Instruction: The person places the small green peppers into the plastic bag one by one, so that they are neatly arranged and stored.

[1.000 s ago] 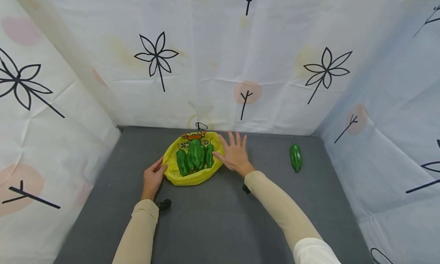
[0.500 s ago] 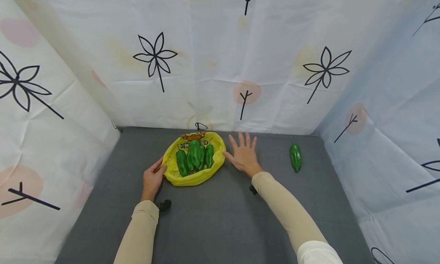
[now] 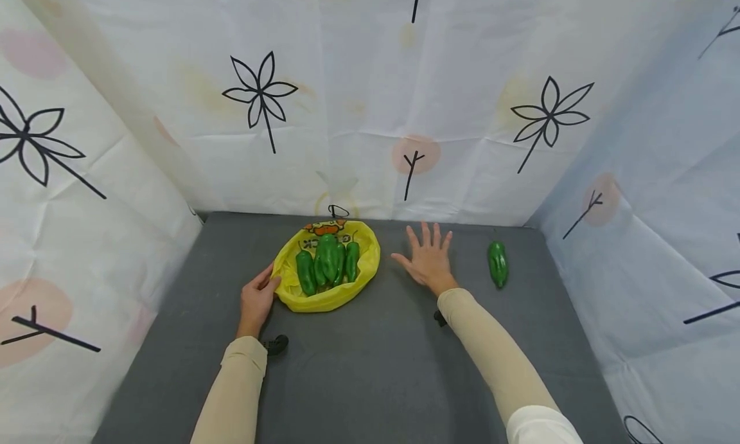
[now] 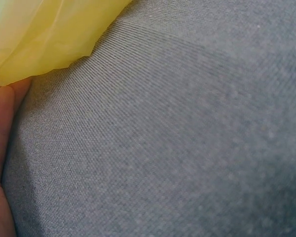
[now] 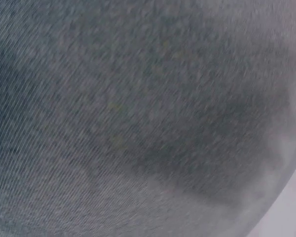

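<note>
A yellow plastic bag with its rim rolled open stands at the back of the table, several green peppers inside it. My left hand pinches the bag's left rim, thumb on the near side. In the left wrist view, part of the bag hangs over the fingers. To the right of the bag, apart from it, my right hand is spread over the table and holds nothing. One more green pepper lies alone farther right. The right wrist view shows only cloth and shadow.
Dark grey cloth covers the table. White sheets printed with leaves and twigs hang as a back wall, a left wall and a right wall around it.
My right hand has moved right, away from the bag's right rim toward the lone pepper, its fingers still spread. The left hand, the bag and the peppers have stayed in place.
</note>
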Motion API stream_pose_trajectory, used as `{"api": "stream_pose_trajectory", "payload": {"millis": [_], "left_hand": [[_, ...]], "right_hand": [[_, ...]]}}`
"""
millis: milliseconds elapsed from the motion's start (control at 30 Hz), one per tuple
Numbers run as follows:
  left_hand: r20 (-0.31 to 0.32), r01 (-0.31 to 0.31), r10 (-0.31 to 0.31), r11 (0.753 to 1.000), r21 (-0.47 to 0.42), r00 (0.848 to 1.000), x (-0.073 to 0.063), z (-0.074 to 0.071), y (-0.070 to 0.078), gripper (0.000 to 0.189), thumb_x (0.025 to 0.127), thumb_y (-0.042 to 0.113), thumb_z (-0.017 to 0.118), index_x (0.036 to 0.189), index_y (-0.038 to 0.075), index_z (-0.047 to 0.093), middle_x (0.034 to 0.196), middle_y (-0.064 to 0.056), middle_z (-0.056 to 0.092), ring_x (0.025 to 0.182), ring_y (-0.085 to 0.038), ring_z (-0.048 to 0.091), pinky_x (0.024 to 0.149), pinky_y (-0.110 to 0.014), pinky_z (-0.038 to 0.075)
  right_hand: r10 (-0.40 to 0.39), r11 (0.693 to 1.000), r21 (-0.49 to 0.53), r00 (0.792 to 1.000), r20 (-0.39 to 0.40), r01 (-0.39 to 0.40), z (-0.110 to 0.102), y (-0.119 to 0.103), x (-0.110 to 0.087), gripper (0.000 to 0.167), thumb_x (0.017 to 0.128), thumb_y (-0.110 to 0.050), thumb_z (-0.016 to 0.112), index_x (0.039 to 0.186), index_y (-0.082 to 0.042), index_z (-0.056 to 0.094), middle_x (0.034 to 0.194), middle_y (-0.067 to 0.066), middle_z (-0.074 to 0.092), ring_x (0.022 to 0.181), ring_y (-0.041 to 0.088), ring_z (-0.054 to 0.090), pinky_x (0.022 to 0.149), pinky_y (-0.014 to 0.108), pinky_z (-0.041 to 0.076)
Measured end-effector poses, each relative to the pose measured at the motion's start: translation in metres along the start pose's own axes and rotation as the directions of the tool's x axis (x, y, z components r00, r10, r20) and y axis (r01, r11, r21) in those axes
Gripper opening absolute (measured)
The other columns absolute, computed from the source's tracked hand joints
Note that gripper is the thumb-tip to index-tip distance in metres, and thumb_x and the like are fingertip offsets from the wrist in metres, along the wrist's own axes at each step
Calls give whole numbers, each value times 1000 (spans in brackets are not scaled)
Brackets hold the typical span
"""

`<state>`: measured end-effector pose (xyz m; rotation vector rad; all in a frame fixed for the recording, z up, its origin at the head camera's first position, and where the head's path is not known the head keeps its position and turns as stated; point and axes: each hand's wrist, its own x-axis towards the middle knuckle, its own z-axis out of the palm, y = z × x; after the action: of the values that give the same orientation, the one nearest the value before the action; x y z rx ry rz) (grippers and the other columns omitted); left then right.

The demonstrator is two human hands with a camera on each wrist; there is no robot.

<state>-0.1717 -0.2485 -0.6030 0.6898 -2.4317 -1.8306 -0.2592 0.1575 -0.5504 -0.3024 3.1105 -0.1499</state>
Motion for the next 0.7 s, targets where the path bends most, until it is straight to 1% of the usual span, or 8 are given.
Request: {"api": "stream_pose_trajectory", "payload": {"millis": [133,200,367,533,700], "left_hand": [[1,-3,3,1000,0,1000,0,0,0,50,101,39,63,150,32,52,150,-6,58,127,-22,59,73,-7,49],[0,-1,1,1000,5,1000,-1,0,1,50,101,40,63,150,33,52,150,-6,58,127,-21,59,74,-7,49],[-7,2,-2,1000,4,1000,-1,1,0,49,102,39,63,149,32,53,149,-6,59,126,-19,59,73,-7,49],[-9,0,0,1000,14,1000,0,2,0,49,101,39,63,149,33,53,148,-6,60,125,-20,60,73,-8,49],[-6,7,-7,1000,10,1000,1,1,-1,49,101,40,63,149,33,54,148,-6,60,125,-20,59,73,-8,49]], "right_hand": [[28,999,17,999,18,-28,1,12,-1,93,95,-81,33,166,-24,15,171,21,9,157,50,2,120,76,-1],[45,999,20,999,30,-45,0,17,-2,92,96,-79,36,166,-22,15,171,22,8,157,50,1,119,76,-2],[77,997,8,995,62,-78,-2,32,-7,92,97,-77,36,166,-20,14,171,23,5,157,50,-1,119,76,-5],[85,996,5,996,36,-85,-8,47,-9,92,98,-74,40,166,-18,16,170,25,10,156,53,4,118,77,-2],[99,995,11,994,39,-100,-13,63,-10,92,98,-71,43,166,-16,13,170,25,9,155,54,3,118,78,-4]]}}
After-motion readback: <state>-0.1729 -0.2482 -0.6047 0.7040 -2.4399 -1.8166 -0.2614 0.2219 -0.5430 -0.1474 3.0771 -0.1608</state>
